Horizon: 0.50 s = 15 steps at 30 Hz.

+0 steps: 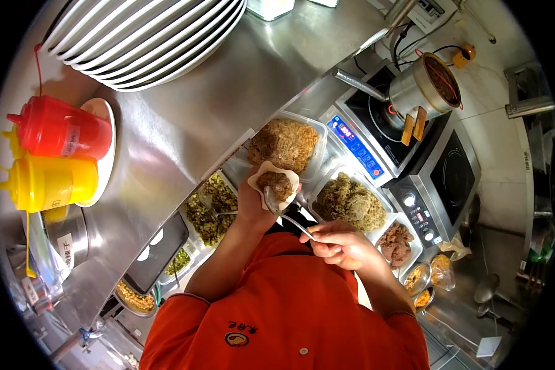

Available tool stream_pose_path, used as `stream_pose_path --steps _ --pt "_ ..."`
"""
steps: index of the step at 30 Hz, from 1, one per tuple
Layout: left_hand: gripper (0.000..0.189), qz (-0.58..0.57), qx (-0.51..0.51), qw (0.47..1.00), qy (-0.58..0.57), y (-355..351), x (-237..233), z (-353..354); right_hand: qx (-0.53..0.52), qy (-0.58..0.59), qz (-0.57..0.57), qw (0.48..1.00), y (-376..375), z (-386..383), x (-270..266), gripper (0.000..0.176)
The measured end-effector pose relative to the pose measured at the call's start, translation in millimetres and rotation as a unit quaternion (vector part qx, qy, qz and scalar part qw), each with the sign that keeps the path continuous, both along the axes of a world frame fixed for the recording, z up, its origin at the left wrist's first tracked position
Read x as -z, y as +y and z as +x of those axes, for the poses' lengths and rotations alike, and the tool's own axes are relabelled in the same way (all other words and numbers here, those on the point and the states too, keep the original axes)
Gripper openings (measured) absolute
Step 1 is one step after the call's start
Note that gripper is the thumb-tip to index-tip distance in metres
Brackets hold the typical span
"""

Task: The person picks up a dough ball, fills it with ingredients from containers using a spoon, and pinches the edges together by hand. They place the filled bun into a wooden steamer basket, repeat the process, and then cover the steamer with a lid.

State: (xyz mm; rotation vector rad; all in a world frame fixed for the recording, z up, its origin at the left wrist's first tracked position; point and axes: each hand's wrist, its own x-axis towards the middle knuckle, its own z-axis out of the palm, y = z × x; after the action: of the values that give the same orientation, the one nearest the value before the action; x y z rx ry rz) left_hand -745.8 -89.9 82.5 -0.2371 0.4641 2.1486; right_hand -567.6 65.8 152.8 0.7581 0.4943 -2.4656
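My left hand [251, 208] holds a pale dough wrapper [259, 174] cupped in its palm, with a lump of brown filling [276, 183] on it. My right hand [344, 245] grips the handle of a metal spoon [282, 211], whose bowl rests against the wrapper's lower edge. Both hands hover over a row of clear tubs. A tub of brown shredded filling [285, 143] lies just beyond the wrapper. To the right of the spoon sits a tub of greenish-brown filling [350, 202].
A tub of chopped greens [211, 208] sits left and one of dark mince [396, 242] right. A steel pot [427, 83] stands on an induction cooker [359, 147], a second cooker [445, 179] beside it. The steel shelf [228, 98] holds stacked white plates [148, 37], red [58, 129] and yellow [46, 182] squeeze bottles.
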Motion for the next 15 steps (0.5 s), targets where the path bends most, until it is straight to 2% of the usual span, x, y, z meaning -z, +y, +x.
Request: stream_pose_path --steps 1,2,3,4,5,6,7,8,10,11,12,13,15 --pt "0.033 0.007 -0.012 1.000 0.011 0.1 -1.9 0.2 0.000 -0.001 0.000 1.000 -0.2 -0.8 -3.8 0.025" --pt "0.033 0.008 -0.011 1.000 0.010 2.2 -4.6 2.3 0.021 0.028 0.100 0.994 -0.8 -2.7 -6.9 0.025" --pt "0.033 -0.082 -0.028 0.996 0.030 6.3 -9.0 6.2 0.044 0.056 0.200 0.977 -1.7 -4.8 -10.4 0.026" --pt "0.033 -0.170 -0.043 0.983 0.051 9.3 -13.2 8.0 0.044 0.014 0.213 0.976 -2.7 -12.1 -14.1 0.026" --pt "0.033 -0.169 -0.040 0.983 0.052 9.5 -10.4 9.5 0.048 0.014 0.214 0.976 -3.6 -15.1 -12.9 0.026" --pt "0.034 -0.228 -0.040 0.949 0.215 8.8 -5.0 12.1 0.029 0.013 0.214 0.976 -4.1 -17.0 -10.4 0.025" --pt "0.035 -0.279 -0.040 0.884 0.373 9.0 -3.0 12.8 0.010 0.013 0.214 0.977 -3.6 -18.3 -8.6 0.024" --pt "0.035 -0.277 -0.039 0.884 0.375 8.2 -2.7 12.0 0.025 0.025 0.201 0.979 -2.8 -18.5 -8.5 0.025" --pt "0.031 -0.254 -0.010 0.923 0.288 3.1 -3.2 8.7 0.035 -0.002 0.172 0.985 -5.1 -14.5 -2.4 0.025" --pt "0.031 -0.255 -0.009 0.923 0.289 0.2 -2.0 4.5 0.043 -0.028 0.143 0.988 -6.1 -13.3 -0.1 0.026" --pt "0.036 -0.154 0.001 0.985 0.078 -3.5 1.1 -0.2 0.044 -0.028 0.142 0.989 -6.4 -12.5 -0.2 0.026" --pt "0.044 -0.045 0.009 0.989 -0.140 -6.6 5.1 -2.2 0.024 -0.026 0.097 0.995 -6.2 -10.8 -1.1 0.026" --pt "0.048 -0.012 0.016 0.990 -0.142 -7.1 10.1 -1.6 0.004 -0.023 0.053 0.998 -2.8 -8.1 -2.9 0.026"
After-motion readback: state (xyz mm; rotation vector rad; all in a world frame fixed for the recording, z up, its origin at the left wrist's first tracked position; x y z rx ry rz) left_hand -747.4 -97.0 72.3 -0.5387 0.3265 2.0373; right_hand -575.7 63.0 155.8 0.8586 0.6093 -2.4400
